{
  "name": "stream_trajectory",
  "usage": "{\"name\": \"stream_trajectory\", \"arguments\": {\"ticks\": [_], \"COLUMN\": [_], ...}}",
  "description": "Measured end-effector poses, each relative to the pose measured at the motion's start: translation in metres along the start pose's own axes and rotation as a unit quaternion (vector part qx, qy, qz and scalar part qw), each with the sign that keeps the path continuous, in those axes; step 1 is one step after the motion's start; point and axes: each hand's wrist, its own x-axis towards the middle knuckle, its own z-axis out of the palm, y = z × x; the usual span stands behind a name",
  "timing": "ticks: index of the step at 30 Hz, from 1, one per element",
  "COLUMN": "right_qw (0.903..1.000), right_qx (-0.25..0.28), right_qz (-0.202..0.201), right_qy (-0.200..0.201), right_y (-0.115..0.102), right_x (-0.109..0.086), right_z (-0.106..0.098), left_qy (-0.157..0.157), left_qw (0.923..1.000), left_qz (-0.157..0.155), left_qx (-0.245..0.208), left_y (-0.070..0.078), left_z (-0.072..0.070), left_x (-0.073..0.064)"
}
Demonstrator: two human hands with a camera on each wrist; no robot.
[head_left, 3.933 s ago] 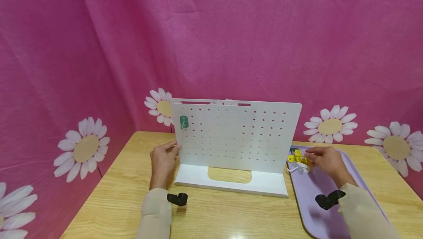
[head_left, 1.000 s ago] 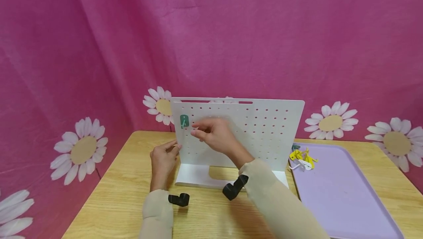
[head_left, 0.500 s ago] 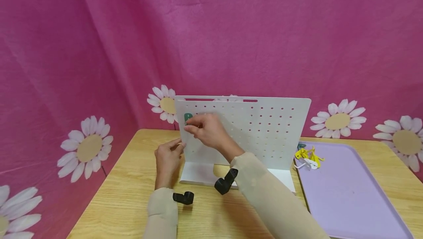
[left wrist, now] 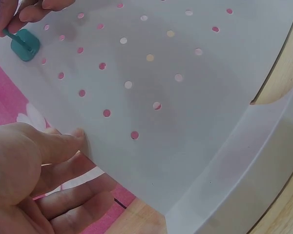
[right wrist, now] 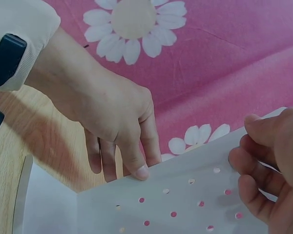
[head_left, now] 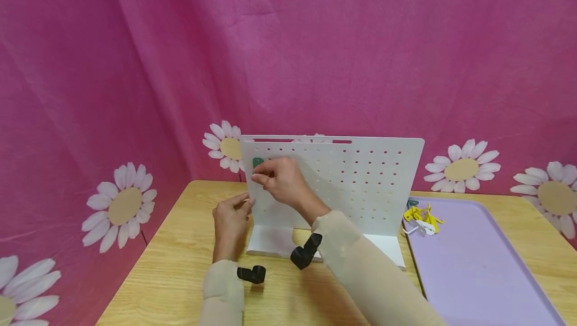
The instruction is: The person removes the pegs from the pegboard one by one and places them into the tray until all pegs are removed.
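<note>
A white pegboard (head_left: 383,144) stands upright on its base, rows of round holes across its face. Near its upper left corner sits a small green hook (left wrist: 25,45), its plate against the board. My right hand (head_left: 286,183) pinches the hook's projecting arm between thumb and fingertips. In the head view these fingers cover the lower part of the hook. My left hand (head_left: 230,218) holds the board's left edge; in the left wrist view the thumb (left wrist: 63,146) lies on the front and the other fingers go behind.
On the right, a purple tray (head_left: 473,271) bears a cluster of yellow hooks (head_left: 425,215), a white hook (head_left: 425,227) and a dark green piece (head_left: 412,203) in its far left corner. A pink flowered curtain (head_left: 333,55) hangs behind the wooden table (head_left: 158,261).
My right hand has moved left from the hooks in the tray to the green hook on the board and now pinches it. My left hand has stayed at the board's left edge.
</note>
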Motion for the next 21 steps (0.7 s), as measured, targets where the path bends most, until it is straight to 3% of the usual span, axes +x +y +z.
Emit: {"name": "stream_trajectory", "arguments": {"ticks": [10, 21], "right_qw": [0.9996, 0.9987], "right_qx": [0.009, 0.006], "right_qz": [-0.021, -0.051], "right_qy": [0.016, 0.003], "right_y": [-0.003, 0.002], "right_x": [-0.006, -0.027], "right_z": [-0.008, -0.043], "left_qy": [-0.006, 0.000], "left_qw": [0.9999, 0.9998], "left_qz": [-0.012, -0.018], "left_qx": [-0.004, -0.006], "left_y": [0.000, 0.001], "left_z": [0.006, 0.002], "left_x": [-0.003, -0.002]}}
